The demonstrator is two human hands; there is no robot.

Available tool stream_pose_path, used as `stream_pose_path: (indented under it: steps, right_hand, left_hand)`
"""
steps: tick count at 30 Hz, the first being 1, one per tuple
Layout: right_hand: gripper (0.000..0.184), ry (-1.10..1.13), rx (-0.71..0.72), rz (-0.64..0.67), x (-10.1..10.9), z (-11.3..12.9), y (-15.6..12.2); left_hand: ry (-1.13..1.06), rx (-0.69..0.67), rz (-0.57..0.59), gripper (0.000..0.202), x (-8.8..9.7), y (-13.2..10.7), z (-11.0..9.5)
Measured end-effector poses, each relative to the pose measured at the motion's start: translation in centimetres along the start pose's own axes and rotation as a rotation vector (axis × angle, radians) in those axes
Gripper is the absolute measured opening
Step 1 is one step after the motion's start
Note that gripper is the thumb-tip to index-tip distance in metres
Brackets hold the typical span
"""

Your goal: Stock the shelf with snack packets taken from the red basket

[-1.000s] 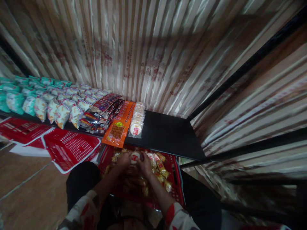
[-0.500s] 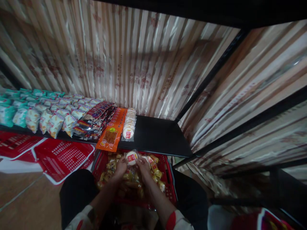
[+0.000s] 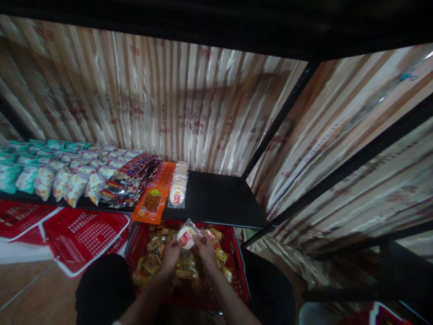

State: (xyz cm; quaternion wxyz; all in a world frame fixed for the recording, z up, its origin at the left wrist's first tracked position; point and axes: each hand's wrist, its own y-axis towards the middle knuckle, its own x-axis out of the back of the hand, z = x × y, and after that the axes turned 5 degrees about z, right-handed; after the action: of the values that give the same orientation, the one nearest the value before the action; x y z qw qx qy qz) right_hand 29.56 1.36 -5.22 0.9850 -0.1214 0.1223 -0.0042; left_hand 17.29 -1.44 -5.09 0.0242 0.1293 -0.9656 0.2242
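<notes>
My left hand (image 3: pixel 170 253) and my right hand (image 3: pixel 204 247) both grip a clear packet holding a round white cake with a red label (image 3: pixel 185 236), lifted just above a red basket (image 3: pixel 241 275). The basket in front of me is full of several yellow and orange snack packets (image 3: pixel 150 262). Just beyond the packet, a row of the same round white cakes (image 3: pixel 177 187) lies on the black shelf (image 3: pixel 219 198), beside orange packets (image 3: pixel 154 198).
Further left on the shelf lie dark red packets (image 3: pixel 130 178), white and orange bags (image 3: pixel 72 183) and teal bags (image 3: pixel 13 167). Flat red baskets (image 3: pixel 79 234) rest on the wooden floor at left. A striped curtain (image 3: pixel 189 104) hangs behind the shelf.
Both hands lifted the white cake packet out of the basket's heap and raised it toward the shelf edge. My view tilted up, bringing a dark upper shelf into sight.
</notes>
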Motion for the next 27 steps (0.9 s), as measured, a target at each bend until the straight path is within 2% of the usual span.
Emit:
stream_pose_path:
  steps: [5,11,16,20,27]
  right_hand:
    - [0.048,-0.010,0.101,-0.021,0.1,2.5,1.4]
    - [0.043,0.000,0.134,0.011,-0.3,5.3,2.8]
    - [0.040,-0.035,0.174,0.005,-0.1,6.0,4.3]
    - [0.043,-0.044,0.160,-0.007,0.6,5.6,5.6]
    - [0.042,-0.106,0.167,-0.033,1.7,5.6,7.6]
  left_hand:
    - [-0.193,-0.017,0.102,0.011,-0.7,0.0,-1.5]
    - [-0.352,0.008,0.111,0.013,-2.2,0.3,-5.5]
    - [-0.433,0.069,0.099,0.006,-3.8,1.2,-8.2]
    - [-0.441,0.067,0.103,0.008,-5.0,2.0,-9.1]
    - [-0.363,0.054,0.074,0.008,-6.6,3.6,-9.3]
